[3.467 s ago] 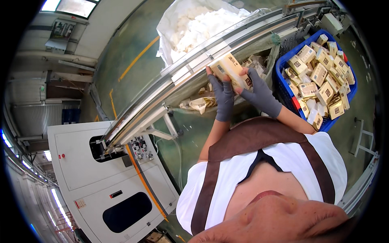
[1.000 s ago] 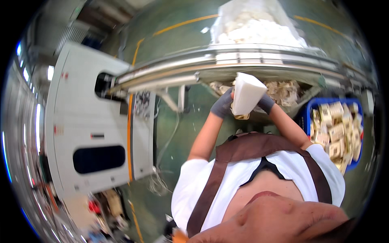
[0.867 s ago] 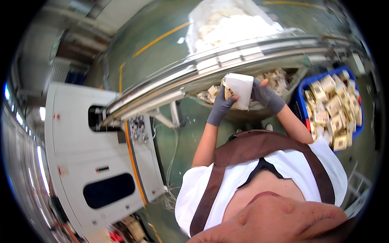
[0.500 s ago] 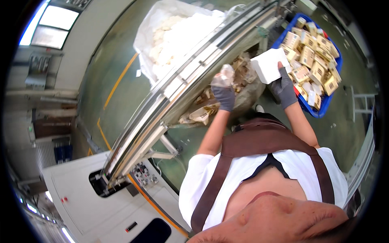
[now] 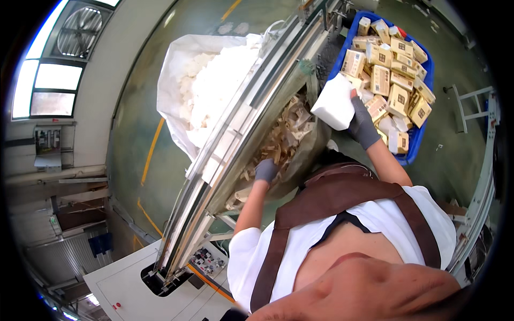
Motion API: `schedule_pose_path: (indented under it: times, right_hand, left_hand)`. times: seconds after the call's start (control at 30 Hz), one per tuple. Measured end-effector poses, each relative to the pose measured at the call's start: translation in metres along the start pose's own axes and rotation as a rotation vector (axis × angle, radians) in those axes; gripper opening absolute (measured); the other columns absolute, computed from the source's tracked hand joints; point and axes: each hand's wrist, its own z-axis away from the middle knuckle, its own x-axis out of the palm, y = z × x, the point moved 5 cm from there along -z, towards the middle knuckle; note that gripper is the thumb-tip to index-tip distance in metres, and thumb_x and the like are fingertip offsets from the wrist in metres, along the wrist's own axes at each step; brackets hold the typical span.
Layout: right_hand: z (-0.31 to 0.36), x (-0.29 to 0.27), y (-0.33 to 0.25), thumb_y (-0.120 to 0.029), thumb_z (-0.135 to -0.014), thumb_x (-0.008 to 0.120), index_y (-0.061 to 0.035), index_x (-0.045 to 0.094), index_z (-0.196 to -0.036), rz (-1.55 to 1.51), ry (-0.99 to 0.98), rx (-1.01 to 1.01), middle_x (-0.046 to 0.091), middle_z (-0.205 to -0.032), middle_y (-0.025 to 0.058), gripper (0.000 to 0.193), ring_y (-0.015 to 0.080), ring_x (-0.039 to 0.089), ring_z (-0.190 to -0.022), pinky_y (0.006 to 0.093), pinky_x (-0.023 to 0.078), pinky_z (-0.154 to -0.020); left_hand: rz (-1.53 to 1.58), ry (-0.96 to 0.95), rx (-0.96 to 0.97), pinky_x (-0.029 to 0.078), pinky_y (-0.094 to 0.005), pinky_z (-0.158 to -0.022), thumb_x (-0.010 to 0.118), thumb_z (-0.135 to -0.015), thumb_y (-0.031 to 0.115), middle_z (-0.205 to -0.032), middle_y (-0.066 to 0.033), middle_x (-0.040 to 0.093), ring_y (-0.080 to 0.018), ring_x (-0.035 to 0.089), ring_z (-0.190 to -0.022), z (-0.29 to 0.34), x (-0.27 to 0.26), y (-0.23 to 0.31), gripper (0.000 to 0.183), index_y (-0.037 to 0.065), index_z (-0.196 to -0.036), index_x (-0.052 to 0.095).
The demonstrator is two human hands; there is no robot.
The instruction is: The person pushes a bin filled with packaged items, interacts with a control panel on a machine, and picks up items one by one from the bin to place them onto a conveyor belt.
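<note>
Currently holding the white block [image 5: 333,104] in the right hand [image 5: 365,122], closed on its edge, just beside the blue crate [image 5: 415,147] of packs [image 5: 398,100]. With the left hand [image 5: 266,170], down at the wrappers [image 5: 289,128] beside the conveyor [image 5: 251,96]; impossible to tell how open, or whether holding anything.

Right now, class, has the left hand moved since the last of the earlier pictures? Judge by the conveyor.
Yes. Against the conveyor, the left hand has moved along it toward the white machine, and is now at the wrappers.
</note>
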Motion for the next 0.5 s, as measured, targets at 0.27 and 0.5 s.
schedule_pose_path:
  times: [0.27, 0.5]
  right_hand:
    - [-0.077, 0.049, -0.031, -0.031, -0.088, 0.060, -0.0032, 0.045, -0.111, 0.683, 0.065, -0.365, 0.057, -0.099, 0.0073, 0.039, 0.0109, 0.054, -0.083, 0.0264, 0.046, -0.072]
    - [-0.174, 0.040, -0.083, -0.047, -0.083, 0.060, -0.0008, 0.044, -0.111, 0.963, -0.200, -0.563, 0.051, -0.113, 0.0184, 0.056, 0.0266, 0.052, -0.104, 0.0384, 0.041, -0.089]
  left_hand:
    - [2.391, 0.045, 0.689, 0.040, -0.0354, -0.097, 0.059, -0.088, 0.030, -0.129, -0.0130, 0.045, -0.0248, 0.049, -0.115, -0.038, -0.144, 0.225, 0.061, -0.003, -0.133, 0.034]
    - [2.087, 0.031, 0.107, 0.048, -0.0387, -0.088, 0.055, -0.089, 0.020, -0.117, -0.0160, 0.055, -0.0272, 0.056, -0.104, -0.139, -0.212, 0.176, 0.044, -0.004, -0.124, 0.043]
